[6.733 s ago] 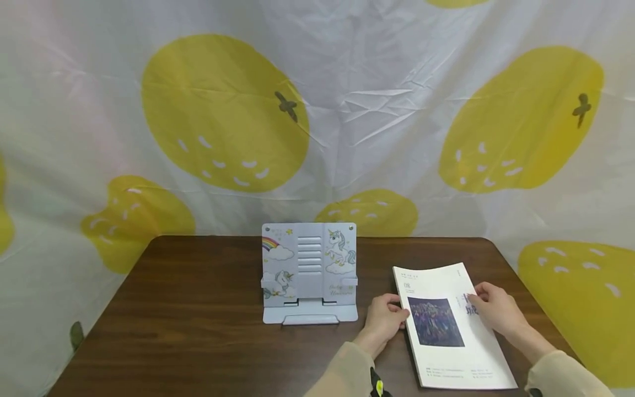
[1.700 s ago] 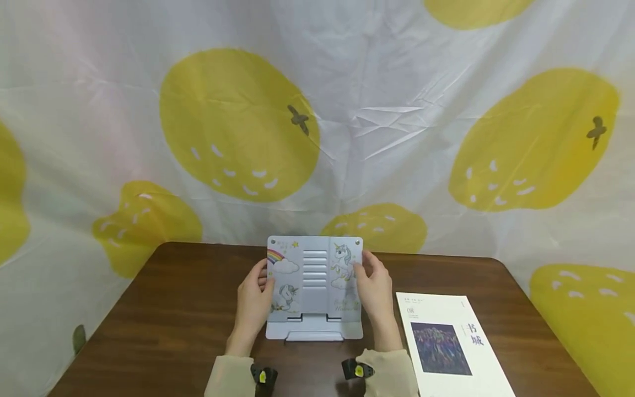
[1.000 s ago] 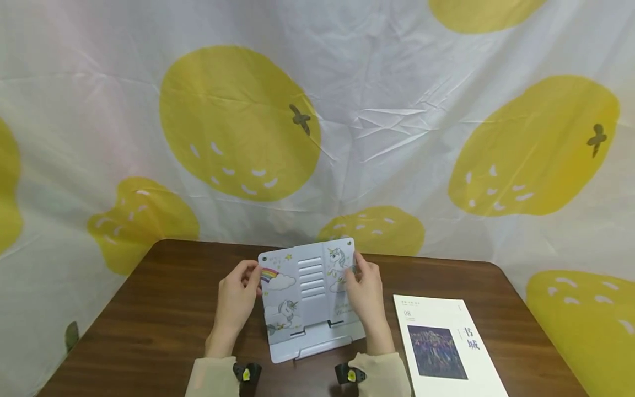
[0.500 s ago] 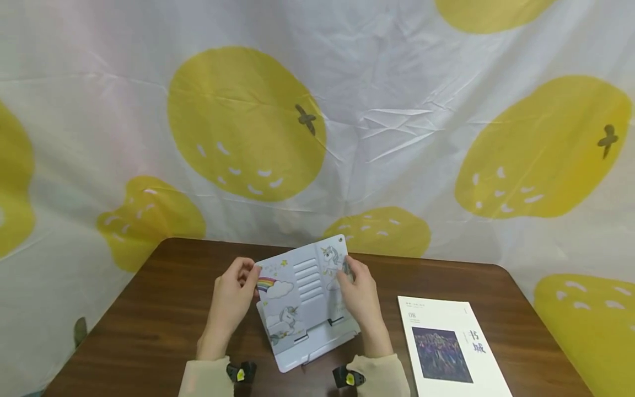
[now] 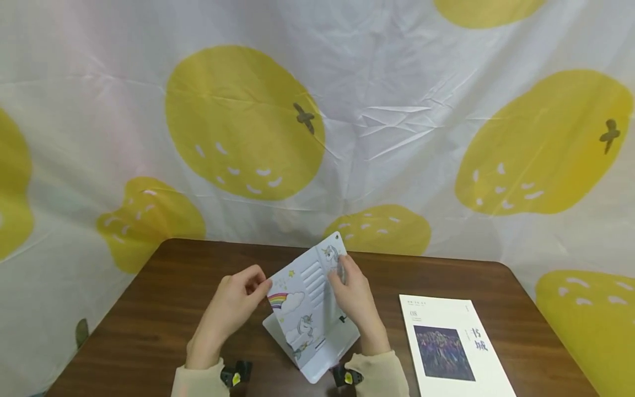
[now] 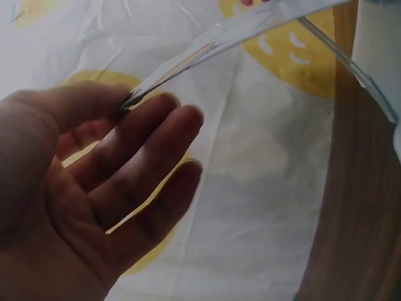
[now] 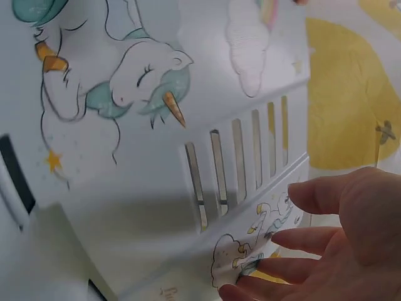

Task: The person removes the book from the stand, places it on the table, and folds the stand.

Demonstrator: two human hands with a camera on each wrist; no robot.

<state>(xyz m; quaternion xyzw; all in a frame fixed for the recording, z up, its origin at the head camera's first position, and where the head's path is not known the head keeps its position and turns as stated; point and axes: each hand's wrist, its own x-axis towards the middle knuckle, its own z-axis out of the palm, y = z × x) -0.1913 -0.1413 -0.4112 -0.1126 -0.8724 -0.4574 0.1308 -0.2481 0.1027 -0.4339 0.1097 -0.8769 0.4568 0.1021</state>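
Note:
A white book stand (image 5: 312, 298) printed with unicorns and a rainbow is tilted and turned at the table's middle, its lower lip towards the front. My left hand (image 5: 230, 303) pinches its upper left corner between thumb and forefinger. In the left wrist view the other fingers (image 6: 150, 163) spread loosely below the panel's edge, and a thin metal rod (image 6: 351, 63) runs behind it. At the stand's right side my right hand (image 5: 356, 300) grips the edge. Its thumb (image 7: 326, 191) lies over the printed front, with the fingers at the outer edge.
A white book (image 5: 456, 344) with a dark picture on its cover lies to the right of the stand on the brown wooden table (image 5: 198, 264). Behind the table hangs a white cloth (image 5: 377, 165) printed with yellow fruit.
Both hands have left the book and taken the stand's sides. The stand has turned counterclockwise and its panel has come away from the base plate; the left hand has moved to the corner.

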